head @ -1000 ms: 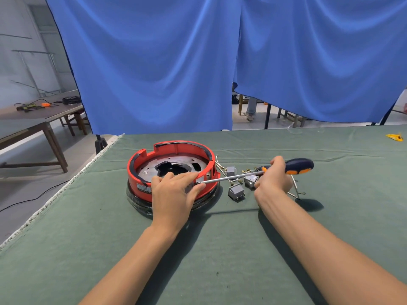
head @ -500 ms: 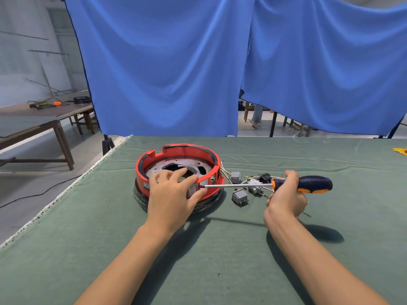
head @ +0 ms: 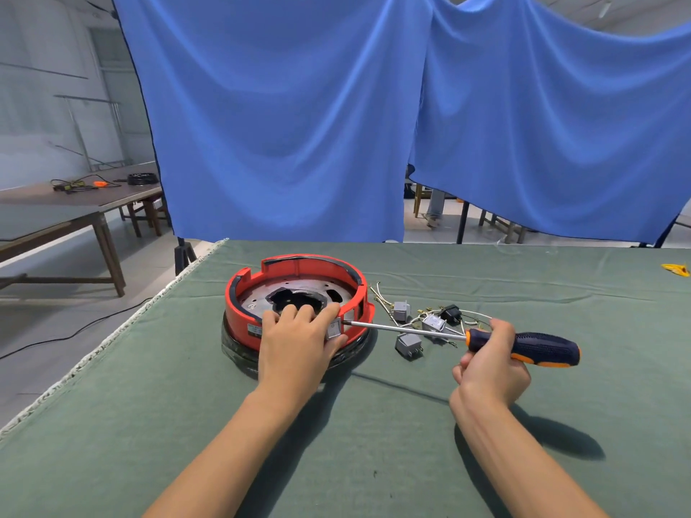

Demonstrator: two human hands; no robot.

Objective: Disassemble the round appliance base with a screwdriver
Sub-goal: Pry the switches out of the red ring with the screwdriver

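A round appliance base [head: 299,289] has a bright red-orange rim trimmed in black, a silver-grey metal plate with a black centre inside, and a glossy black band beneath. The screwdriver [head: 523,347] has a silver shaft and a dark navy handle with orange accents and a fine dotted texture. Small grey switch blocks [head: 409,345] with white and yellowish wires lie on a plain dull green table cloth [head: 374,443]. A solid blue curtain [head: 284,125] hangs beyond the tabletop's far edge. A yellow object [head: 676,269] sits by the far right corner.
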